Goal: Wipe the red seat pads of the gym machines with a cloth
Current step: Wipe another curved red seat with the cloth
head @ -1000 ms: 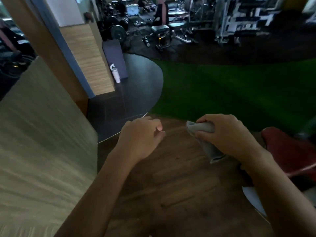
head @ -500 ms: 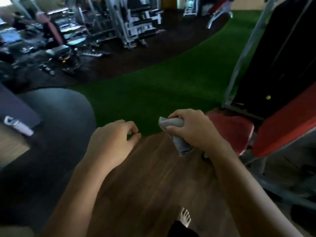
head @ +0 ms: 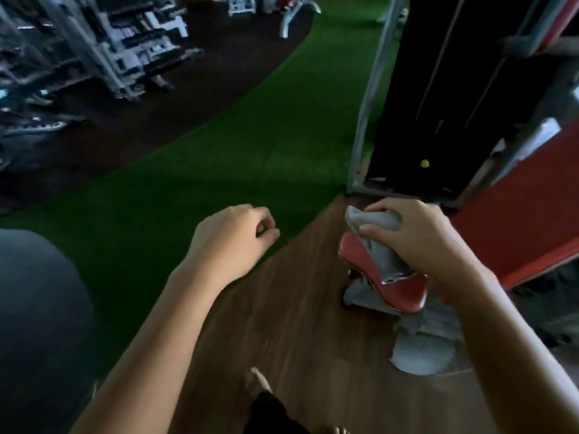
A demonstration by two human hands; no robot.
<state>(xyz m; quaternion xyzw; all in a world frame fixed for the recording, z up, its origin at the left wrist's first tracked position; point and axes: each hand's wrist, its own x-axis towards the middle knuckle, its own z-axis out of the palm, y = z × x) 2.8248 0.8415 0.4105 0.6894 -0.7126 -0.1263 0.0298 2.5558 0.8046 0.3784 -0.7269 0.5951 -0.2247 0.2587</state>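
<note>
My right hand (head: pixel 419 236) is closed around a grey cloth (head: pixel 379 242), which hangs down from the fist. Under the cloth lies a small red seat pad (head: pixel 398 291) on a grey metal frame, low above the wooden floor. Whether the cloth touches the pad I cannot tell. A long red back pad (head: pixel 517 227) slopes up to the right of my hand. My left hand (head: pixel 235 239) hovers to the left over the floor's edge, fingers curled loosely, holding nothing.
A black weight stack (head: pixel 445 98) in a grey frame stands behind the seat. Green turf (head: pixel 219 145) runs diagonally across the middle. Grey gym machines (head: pixel 125 45) stand at the far left on dark flooring. My bare foot (head: pixel 258 380) is on the wooden floor (head: pixel 282 324).
The view has swung right, bringing the red seat and weight stack nearer to centre. My right hand with the cloth now sits over the seat pad. The left hand stays curled and empty.
</note>
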